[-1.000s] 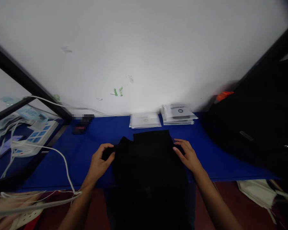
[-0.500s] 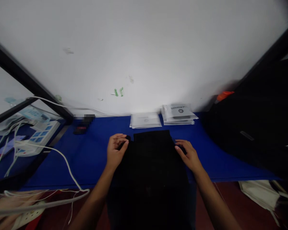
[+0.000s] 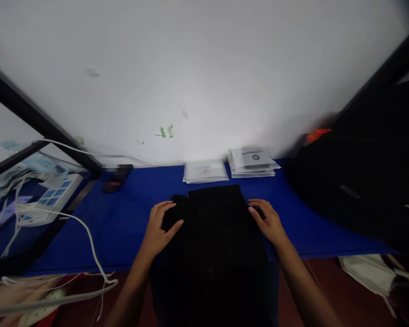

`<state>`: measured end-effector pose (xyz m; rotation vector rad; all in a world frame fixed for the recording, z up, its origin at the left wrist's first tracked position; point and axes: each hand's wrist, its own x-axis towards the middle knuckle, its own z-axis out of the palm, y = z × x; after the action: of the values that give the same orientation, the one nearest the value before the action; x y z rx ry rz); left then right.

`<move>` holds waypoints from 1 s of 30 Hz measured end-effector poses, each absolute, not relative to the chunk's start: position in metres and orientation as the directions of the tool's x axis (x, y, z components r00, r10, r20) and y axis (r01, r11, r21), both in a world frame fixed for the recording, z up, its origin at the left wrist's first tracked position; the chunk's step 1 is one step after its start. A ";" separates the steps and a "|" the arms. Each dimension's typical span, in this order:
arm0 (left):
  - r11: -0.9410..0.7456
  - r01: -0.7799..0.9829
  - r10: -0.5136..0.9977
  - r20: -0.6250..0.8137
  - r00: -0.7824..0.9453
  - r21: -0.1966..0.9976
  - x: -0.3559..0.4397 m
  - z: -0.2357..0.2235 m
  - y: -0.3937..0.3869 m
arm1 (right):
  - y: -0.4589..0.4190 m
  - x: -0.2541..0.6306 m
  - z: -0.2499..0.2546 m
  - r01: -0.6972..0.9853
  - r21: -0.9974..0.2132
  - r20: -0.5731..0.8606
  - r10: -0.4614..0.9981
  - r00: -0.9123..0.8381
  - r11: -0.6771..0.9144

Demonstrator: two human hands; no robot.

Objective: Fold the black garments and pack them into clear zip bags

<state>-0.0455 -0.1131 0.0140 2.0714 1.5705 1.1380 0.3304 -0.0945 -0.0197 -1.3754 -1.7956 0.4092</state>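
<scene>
A black piece of cloth lies on the blue-covered table in front of me, reaching down over its front edge. Its top edge is straight, and a rounded dark part sticks out at its upper left. My left hand is at that left side, thumb and fingers apart around the rounded part, gripping nothing. At the cloth's right edge rests my right hand, its fingers stretched out and thumb apart. Dark on dark hides the folds and the cloth's lower outline.
Behind the cloth lie a flat white packet and a stack of printed packets. A dark object sits back left, near a power strip and white cables. A large black mass fills the right.
My left hand has opened and drawn back slightly down and left from the cloth's upper left corner. The rounded part there now shows more fully. My right hand has stayed in place.
</scene>
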 end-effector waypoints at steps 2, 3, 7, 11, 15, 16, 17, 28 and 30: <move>-0.312 0.756 0.935 0.326 0.138 0.575 -0.057 0.010 -0.118 | -0.094 0.331 -0.020 0.645 -0.678 0.399 0.914 -0.078 0.351; -0.307 0.772 0.943 0.289 0.167 0.557 -0.060 0.008 -0.120 | -0.093 0.331 -0.020 0.646 -0.678 0.395 0.915 -0.081 0.350; -0.285 0.737 0.937 0.341 0.079 0.612 -0.062 0.007 -0.114 | -0.093 0.332 -0.021 0.649 -0.678 0.389 0.918 -0.085 0.347; -0.101 0.625 0.914 0.320 -0.249 0.774 -0.072 0.003 -0.102 | -0.094 0.331 -0.021 0.641 -0.685 0.384 0.919 -0.085 0.346; 0.028 0.611 0.904 0.242 -0.353 0.791 -0.101 -0.008 -0.098 | -0.096 0.331 -0.019 0.637 -0.690 0.373 0.923 -0.093 0.343; 0.032 0.629 0.917 0.227 -0.328 0.777 -0.108 -0.008 -0.099 | -0.096 0.331 -0.018 0.637 -0.691 0.370 0.924 -0.095 0.342; 0.023 0.641 0.936 0.209 -0.285 0.767 -0.115 -0.008 -0.099 | -0.096 0.330 -0.018 0.638 -0.690 0.368 0.925 -0.098 0.342; 0.005 0.541 0.991 0.068 -0.114 0.841 -0.134 0.010 -0.081 | -0.095 0.331 -0.020 0.648 -0.677 0.372 0.922 -0.106 0.348; -0.029 0.490 0.988 0.101 -0.120 0.871 -0.139 0.007 -0.079 | -0.095 0.332 -0.020 0.648 -0.679 0.367 0.924 -0.108 0.345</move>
<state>-0.1387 -0.0793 0.0074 1.5612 1.6604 1.0832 0.3316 -0.0949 -0.0200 -1.3837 -1.8386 0.4528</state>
